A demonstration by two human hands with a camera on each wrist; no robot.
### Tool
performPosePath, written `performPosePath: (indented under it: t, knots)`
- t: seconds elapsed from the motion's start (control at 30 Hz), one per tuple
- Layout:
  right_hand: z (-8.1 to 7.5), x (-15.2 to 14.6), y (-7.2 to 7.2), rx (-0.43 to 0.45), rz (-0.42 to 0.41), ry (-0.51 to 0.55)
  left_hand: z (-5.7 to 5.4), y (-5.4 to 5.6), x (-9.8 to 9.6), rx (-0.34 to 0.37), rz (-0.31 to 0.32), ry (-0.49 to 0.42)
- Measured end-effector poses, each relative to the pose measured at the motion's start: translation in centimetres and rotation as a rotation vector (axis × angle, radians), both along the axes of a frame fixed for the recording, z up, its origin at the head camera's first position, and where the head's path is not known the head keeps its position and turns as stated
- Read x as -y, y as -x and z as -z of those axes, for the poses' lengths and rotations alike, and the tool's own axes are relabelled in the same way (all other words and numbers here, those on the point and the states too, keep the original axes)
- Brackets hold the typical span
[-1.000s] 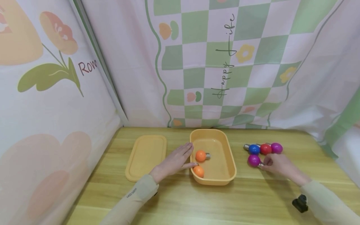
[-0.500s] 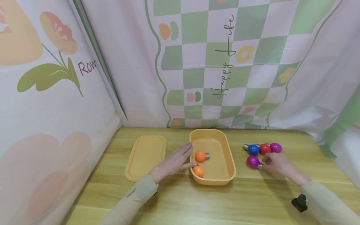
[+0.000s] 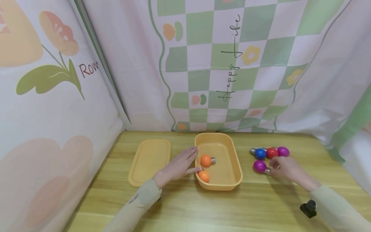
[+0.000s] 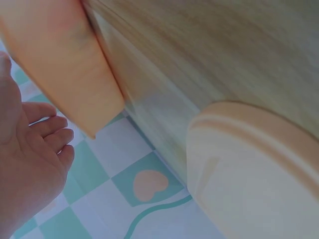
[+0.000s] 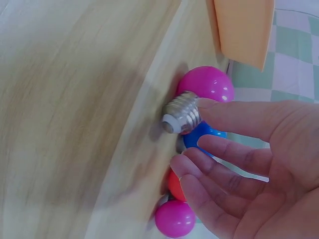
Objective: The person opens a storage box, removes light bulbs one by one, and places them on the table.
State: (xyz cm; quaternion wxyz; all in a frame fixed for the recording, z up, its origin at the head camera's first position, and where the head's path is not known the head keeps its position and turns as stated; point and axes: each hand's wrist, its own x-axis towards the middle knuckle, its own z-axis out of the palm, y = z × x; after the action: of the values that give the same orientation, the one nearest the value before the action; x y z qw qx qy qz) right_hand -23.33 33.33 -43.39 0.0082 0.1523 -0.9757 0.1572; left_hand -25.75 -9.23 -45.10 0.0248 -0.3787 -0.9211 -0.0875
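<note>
My left hand [image 3: 179,164] lies with straight fingers against the left rim of a yellow-orange plastic box [image 3: 227,182]. Inside the box are two orange light bulbs, one near the middle left [image 3: 206,160] and one in the near left corner [image 3: 204,176]. My right hand [image 3: 285,169] is at the metal screw base of a magenta light bulb [image 3: 260,166] lying on the table. In the right wrist view the thumb meets that base [image 5: 182,113], while the loosely bent fingers stand apart from it. Behind it lie a blue bulb [image 3: 260,154], a red bulb [image 3: 272,153] and another magenta bulb [image 3: 283,151].
A flat yellow lid [image 3: 150,161] lies left of the box on the wooden table [image 3: 203,209]. Behind the table hangs a checked green and white curtain [image 3: 226,80]. A flowered cloth [image 3: 58,129] borders the left side. A black device [image 3: 308,208] is at the right wrist.
The near magenta bulb has shifted very slightly left and towards me, and the gap between the right thumb and fingers looks wider. My left hand stays on the box rim.
</note>
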Motion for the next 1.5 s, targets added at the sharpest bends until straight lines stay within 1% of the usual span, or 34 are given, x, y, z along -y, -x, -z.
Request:
performPosePath:
  t: [0.13,0.27,0.33,0.5,0.57,0.7,0.83,0.97,1.13,1.23,1.33,1.5]
  knots:
    - [-0.5,0.5,0.2,-0.041,-0.029,0.004,-0.1,-0.1,0.2,-0.001,-0.002,0.003]
    - [-1.6,1.4,0.6,-0.083,-0.06,0.003,-0.2,-0.1,0.4,-0.008,-0.005,0.015]
    - [-2.3,2.1,0.9,-0.086,-0.065,0.002,-0.2,-0.1,0.5,-0.019,-0.003,0.019]
    - [-4.1,4.6,1.7,-0.054,-0.081,0.004,-0.1,-0.1,0.6,-0.032,0.0,0.04]
    - [-4.7,5.9,2.1,-0.066,-0.111,0.009,-0.1,-0.1,0.7,-0.036,-0.001,0.051]
    - [-5.6,8.5,2.9,-0.113,-0.207,0.042,-0.1,-0.1,0.6,-0.036,-0.004,0.065]
    - [-6.2,11.1,3.7,-0.108,-0.294,0.071,-0.1,-0.2,0.6,-0.026,-0.007,0.061]
    - [-6.2,13.3,4.5,-0.089,-0.374,0.066,0.1,-0.1,0.5,-0.021,-0.008,0.053]
    - [-5.4,15.3,5.4,-0.049,-0.443,0.046,0.3,0.0,0.4,-0.035,-0.001,0.054]
    - [-5.2,16.3,5.8,-0.013,-0.453,0.03,0.3,-0.1,0.4,-0.02,-0.002,0.051]
    - [-5.0,17.3,5.9,0.002,-0.468,0.024,0.3,-0.2,0.4,-0.007,-0.006,0.048]
    - [-4.2,18.6,6.4,0.013,-0.486,-0.008,0.2,-0.3,0.3,-0.036,-0.007,0.062]
